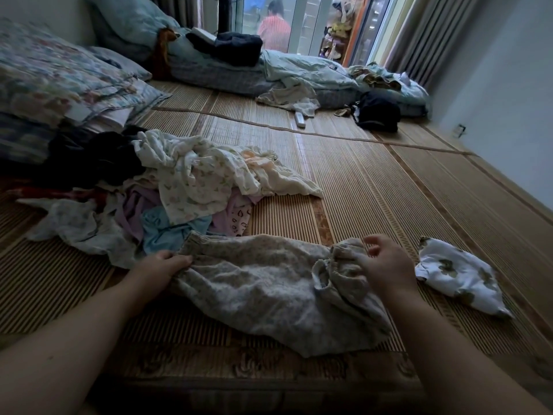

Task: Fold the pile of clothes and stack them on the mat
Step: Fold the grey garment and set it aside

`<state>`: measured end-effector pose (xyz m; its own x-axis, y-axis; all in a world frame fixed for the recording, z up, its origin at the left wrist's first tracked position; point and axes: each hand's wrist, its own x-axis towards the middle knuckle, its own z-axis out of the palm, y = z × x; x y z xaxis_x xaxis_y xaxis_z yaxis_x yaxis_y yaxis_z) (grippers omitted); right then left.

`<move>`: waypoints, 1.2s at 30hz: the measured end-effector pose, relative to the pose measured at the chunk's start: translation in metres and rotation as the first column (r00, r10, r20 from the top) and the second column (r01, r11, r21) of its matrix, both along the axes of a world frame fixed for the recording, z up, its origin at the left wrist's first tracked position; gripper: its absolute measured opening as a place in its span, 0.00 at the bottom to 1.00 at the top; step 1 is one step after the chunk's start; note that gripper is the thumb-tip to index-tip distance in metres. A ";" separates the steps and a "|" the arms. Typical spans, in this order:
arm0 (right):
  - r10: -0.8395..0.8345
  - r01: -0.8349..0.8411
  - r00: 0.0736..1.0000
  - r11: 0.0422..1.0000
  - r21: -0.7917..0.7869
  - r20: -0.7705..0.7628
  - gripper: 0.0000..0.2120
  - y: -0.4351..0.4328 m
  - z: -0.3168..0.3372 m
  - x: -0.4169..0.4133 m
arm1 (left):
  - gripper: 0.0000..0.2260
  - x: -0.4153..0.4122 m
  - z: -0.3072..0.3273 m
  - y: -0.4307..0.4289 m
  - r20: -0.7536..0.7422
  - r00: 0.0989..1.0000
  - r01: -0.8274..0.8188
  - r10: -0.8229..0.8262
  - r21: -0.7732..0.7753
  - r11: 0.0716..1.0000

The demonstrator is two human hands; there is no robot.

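Note:
A beige small-print garment (263, 289) lies spread across the bamboo mat (374, 190) right in front of me. My left hand (163, 266) grips its left edge near the elastic waistband. My right hand (386, 262) pinches the bunched, gathered cuff at its right end. Behind the garment, to the left, sits the unfolded pile of clothes (167, 187): cream floral pieces, a light blue one, lilac ones and dark items. A folded white garment with olive leaf print (460, 277) rests on the mat just right of my right hand.
Pillows and patterned bedding (59, 82) are stacked at the left. A quilt and mattress (299, 73) with more clothes lie at the back, a black garment (377, 112) and a white remote (300, 120) near them. A person stands beyond the glass door (273, 25). A wall runs along the right.

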<state>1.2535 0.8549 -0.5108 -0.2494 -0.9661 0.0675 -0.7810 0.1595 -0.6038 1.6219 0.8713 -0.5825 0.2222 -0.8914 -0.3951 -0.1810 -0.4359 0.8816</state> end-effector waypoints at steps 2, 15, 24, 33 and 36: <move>-0.143 0.121 0.986 0.965 0.233 0.081 0.30 -0.001 -0.003 -0.019 | 0.16 -0.003 0.003 0.001 -0.002 1.000 0.000 0.000 -0.010 1.000; -0.060 0.045 0.997 0.957 0.286 0.042 0.04 -0.006 0.002 -0.023 | 0.12 -0.045 0.036 0.010 -0.085 0.992 0.088 -0.088 -0.005 0.996; 0.212 -0.180 0.926 0.975 0.127 -0.313 0.12 0.002 0.050 0.047 | 0.12 -0.104 0.020 0.014 -0.262 0.950 0.215 -0.171 0.148 0.965; 0.610 -0.579 0.789 0.700 0.417 0.072 0.21 0.051 0.006 0.137 | 0.18 -0.100 0.028 0.021 -0.520 0.854 0.143 -0.017 0.201 0.969; 0.598 -0.643 0.759 0.624 0.444 0.258 0.26 0.052 0.007 0.121 | 0.34 -0.101 0.030 0.019 -0.453 0.882 0.244 -0.128 0.208 0.947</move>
